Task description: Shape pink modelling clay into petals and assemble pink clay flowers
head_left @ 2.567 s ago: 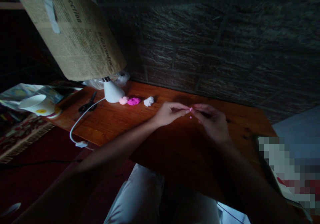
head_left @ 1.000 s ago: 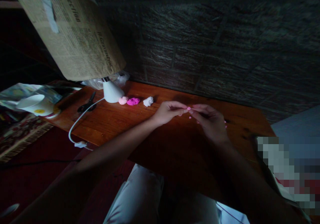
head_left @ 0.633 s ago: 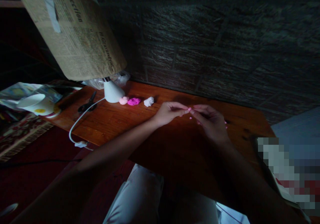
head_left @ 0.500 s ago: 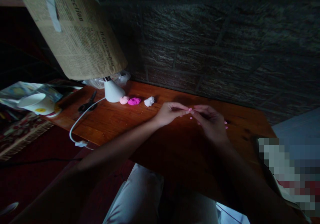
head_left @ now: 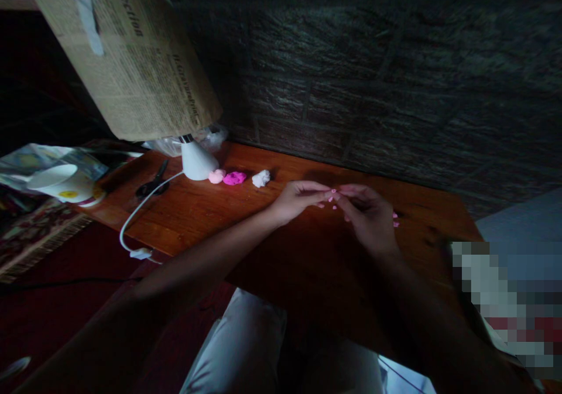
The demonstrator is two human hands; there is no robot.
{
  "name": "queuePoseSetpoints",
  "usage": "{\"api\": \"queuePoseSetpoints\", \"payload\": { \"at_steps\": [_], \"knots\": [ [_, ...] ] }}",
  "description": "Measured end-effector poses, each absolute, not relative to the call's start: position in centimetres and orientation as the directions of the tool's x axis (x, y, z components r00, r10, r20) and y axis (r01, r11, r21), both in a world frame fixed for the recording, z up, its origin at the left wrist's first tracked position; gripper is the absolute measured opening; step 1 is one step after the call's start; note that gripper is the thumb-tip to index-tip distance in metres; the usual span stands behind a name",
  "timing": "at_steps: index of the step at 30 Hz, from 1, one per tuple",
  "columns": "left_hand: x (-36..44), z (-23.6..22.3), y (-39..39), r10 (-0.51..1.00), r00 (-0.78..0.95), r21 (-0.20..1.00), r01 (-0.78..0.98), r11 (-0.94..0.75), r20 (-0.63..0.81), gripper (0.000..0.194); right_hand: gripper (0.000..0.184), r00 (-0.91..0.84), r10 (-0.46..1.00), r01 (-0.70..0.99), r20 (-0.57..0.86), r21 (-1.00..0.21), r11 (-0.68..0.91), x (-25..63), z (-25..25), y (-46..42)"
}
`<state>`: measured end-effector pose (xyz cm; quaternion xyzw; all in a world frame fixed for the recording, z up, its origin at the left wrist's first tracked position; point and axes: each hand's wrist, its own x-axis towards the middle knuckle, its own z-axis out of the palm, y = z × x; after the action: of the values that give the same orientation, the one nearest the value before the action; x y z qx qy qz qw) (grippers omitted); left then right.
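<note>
Over the wooden table, the left hand and right hand pinch a tiny pink piece between their fingertips. Off to the left lie a white lump, a magenta lump and a pale pink lump by the lamp; dark scissors lie past its cord. A dark brick wall rises behind.

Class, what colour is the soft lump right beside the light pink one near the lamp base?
Bright magenta pink, clearest in the head view.

The lampshade reads "ollection" and "H.GravurePrint"; smaller print is illegible.
</note>
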<state>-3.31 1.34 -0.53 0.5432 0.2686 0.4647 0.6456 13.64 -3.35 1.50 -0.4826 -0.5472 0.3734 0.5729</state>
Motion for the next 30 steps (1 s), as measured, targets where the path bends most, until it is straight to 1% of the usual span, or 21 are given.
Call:
{"api": "queuePoseSetpoints", "payload": {
  "at_steps": [4,7,14,16,20,25,30],
  "knots": [
    [-3.3,-0.8,1.5,0.893,0.423,0.939,-0.344,-0.001,0.155,0.035,0.037,0.098,0.960,0.088,0.262,-0.963,0.254,13.8,1.7,-3.4],
    [-3.3,-0.7,1.4,0.891,0.424,0.941,-0.337,-0.011,0.162,0.036,0.036,0.115,0.961,0.080,0.251,-0.967,0.242,13.7,1.6,-3.3],
    [-3.1,-0.5,1.2,0.880,0.401,0.942,-0.306,-0.135,0.256,0.036,0.034,0.162,0.960,0.100,0.229,-0.971,0.215,13.4,1.2,-3.3],
    [-3.0,-0.4,1.2,0.883,0.378,0.938,-0.303,-0.166,0.279,0.035,0.034,0.148,0.967,0.119,0.206,-0.975,0.189,13.4,1.2,-3.3],
    [-3.1,-0.4,1.2,0.886,0.357,0.937,-0.289,-0.195,0.295,0.034,0.035,0.053,0.985,0.176,0.166,-0.972,0.155,13.4,1.2,-3.4],
    [-3.1,-0.7,1.3,0.883,0.387,0.948,-0.270,-0.168,0.267,0.036,0.033,0.034,0.980,0.219,0.198,-0.958,0.186,13.4,1.0,-3.5],
    [-2.9,-0.7,1.2,0.881,0.408,0.950,-0.287,-0.126,0.240,0.033,0.027,0.022,0.965,0.277,0.261,-0.929,0.245,13.7,0.7,-3.5]
  ]
}}
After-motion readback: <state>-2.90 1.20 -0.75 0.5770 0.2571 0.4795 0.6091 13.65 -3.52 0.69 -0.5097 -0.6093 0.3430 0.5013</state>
